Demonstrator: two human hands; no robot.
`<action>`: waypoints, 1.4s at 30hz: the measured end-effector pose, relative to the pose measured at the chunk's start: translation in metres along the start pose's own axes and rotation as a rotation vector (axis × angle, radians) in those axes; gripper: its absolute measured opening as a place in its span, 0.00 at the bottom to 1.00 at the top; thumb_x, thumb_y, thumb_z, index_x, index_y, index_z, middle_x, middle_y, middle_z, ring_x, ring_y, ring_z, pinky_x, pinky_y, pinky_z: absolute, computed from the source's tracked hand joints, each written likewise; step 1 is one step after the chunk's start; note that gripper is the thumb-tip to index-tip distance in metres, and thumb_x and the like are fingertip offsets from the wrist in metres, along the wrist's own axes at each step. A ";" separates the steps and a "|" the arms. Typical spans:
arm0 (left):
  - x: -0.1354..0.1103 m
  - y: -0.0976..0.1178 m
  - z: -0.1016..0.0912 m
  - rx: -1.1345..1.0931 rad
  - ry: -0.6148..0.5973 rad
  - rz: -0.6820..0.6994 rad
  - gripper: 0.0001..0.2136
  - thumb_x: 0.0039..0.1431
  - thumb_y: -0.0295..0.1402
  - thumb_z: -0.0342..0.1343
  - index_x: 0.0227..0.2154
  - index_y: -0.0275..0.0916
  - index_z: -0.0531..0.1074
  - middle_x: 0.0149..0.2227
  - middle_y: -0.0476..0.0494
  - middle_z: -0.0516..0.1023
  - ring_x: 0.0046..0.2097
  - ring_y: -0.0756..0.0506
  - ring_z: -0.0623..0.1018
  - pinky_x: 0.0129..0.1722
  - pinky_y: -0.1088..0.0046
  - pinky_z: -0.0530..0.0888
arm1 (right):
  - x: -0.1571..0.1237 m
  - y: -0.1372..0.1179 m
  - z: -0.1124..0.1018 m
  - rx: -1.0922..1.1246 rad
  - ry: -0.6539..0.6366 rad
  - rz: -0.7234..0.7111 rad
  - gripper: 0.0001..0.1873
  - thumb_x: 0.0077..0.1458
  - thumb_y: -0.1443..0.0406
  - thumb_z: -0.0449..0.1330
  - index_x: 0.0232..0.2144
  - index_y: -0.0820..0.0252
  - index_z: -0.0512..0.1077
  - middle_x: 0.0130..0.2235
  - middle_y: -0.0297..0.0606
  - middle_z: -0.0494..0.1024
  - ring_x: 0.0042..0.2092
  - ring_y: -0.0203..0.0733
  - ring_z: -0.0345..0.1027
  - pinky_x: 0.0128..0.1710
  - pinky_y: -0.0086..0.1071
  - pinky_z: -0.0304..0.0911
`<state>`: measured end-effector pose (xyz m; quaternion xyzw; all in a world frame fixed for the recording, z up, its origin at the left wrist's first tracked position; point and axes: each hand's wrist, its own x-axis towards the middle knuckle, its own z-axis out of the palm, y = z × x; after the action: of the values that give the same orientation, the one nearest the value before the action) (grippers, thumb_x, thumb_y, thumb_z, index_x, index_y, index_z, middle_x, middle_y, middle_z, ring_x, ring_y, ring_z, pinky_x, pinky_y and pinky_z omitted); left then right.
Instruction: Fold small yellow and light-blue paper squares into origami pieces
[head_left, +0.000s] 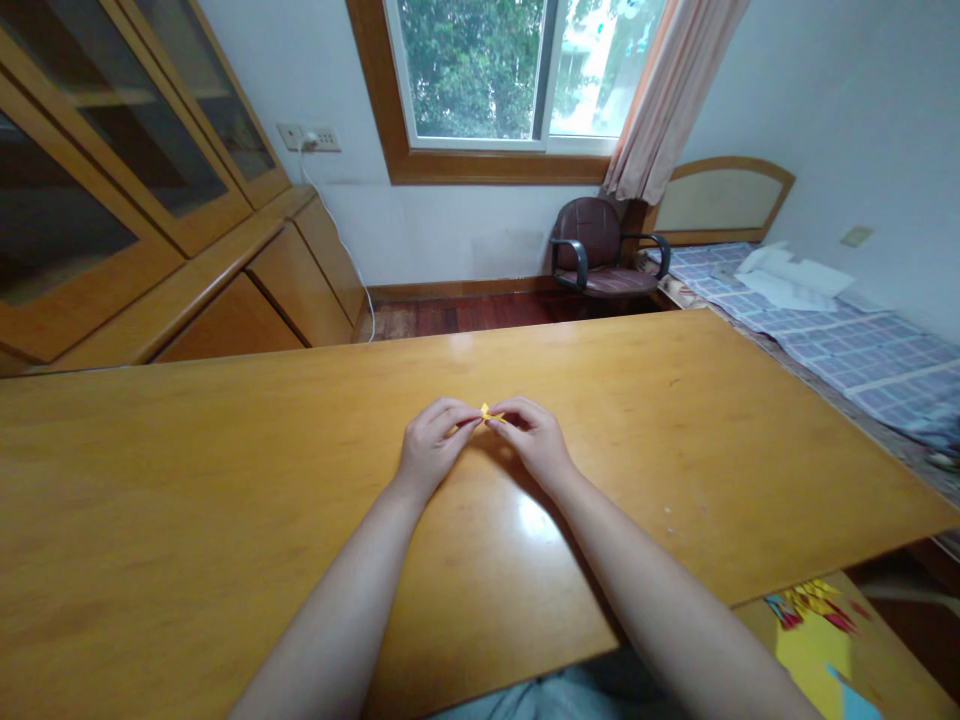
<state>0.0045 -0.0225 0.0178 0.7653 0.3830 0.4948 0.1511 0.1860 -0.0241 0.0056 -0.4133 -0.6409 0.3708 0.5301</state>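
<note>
Between my hands, just above the wooden table (225,480), is a small folded piece of yellow paper (486,411). My left hand (439,440) pinches its left side between thumb and fingertips. From the other side, my right hand (529,432) grips it the same way, and the two hands' fingertips almost meet. A pointed bit of the yellow paper sticks up between them, and a thin strip shows by the right fingers. Most of the folded shape is hidden by the fingertips.
At the lower right, a lower surface holds yellow paper sheets (814,650) and several small folded yellow and red pieces (814,600). Beyond the table stand a brown armchair (592,250) and a bed (825,330). A wooden cabinet (247,300) lines the left side.
</note>
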 end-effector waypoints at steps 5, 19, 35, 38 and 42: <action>0.000 -0.001 0.001 -0.019 -0.033 -0.029 0.05 0.63 0.34 0.57 0.34 0.41 0.77 0.34 0.44 0.80 0.37 0.46 0.78 0.39 0.70 0.74 | 0.000 0.000 0.000 0.015 -0.008 0.014 0.06 0.54 0.61 0.65 0.34 0.55 0.79 0.37 0.38 0.80 0.38 0.42 0.72 0.40 0.36 0.66; 0.000 -0.001 0.006 -0.150 -0.048 -0.163 0.03 0.59 0.32 0.59 0.32 0.40 0.76 0.35 0.44 0.80 0.38 0.46 0.79 0.41 0.70 0.75 | 0.003 0.000 -0.001 0.116 -0.007 0.079 0.08 0.52 0.59 0.66 0.30 0.57 0.78 0.37 0.38 0.79 0.38 0.41 0.72 0.39 0.33 0.67; -0.005 -0.015 0.010 -0.263 -0.063 -0.342 0.08 0.57 0.38 0.61 0.34 0.39 0.79 0.37 0.42 0.82 0.40 0.43 0.81 0.43 0.67 0.76 | 0.006 0.004 0.002 0.184 0.000 0.328 0.14 0.46 0.55 0.68 0.28 0.58 0.75 0.25 0.32 0.75 0.25 0.35 0.64 0.25 0.28 0.58; -0.004 -0.013 0.010 -0.286 -0.051 -0.395 0.10 0.57 0.40 0.62 0.36 0.39 0.79 0.37 0.41 0.82 0.40 0.42 0.81 0.43 0.67 0.76 | 0.006 0.002 0.001 0.171 -0.002 0.320 0.14 0.47 0.54 0.67 0.28 0.59 0.76 0.25 0.33 0.75 0.25 0.35 0.64 0.25 0.28 0.58; -0.004 -0.012 0.011 -0.314 -0.024 -0.445 0.11 0.55 0.40 0.63 0.37 0.39 0.80 0.37 0.41 0.83 0.39 0.42 0.81 0.43 0.66 0.76 | 0.005 0.002 0.002 0.144 0.003 0.309 0.13 0.48 0.55 0.66 0.29 0.59 0.77 0.24 0.33 0.75 0.25 0.35 0.64 0.24 0.28 0.58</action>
<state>0.0085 -0.0158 0.0030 0.6353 0.4585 0.4936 0.3776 0.1841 -0.0187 0.0050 -0.4685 -0.5405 0.4922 0.4961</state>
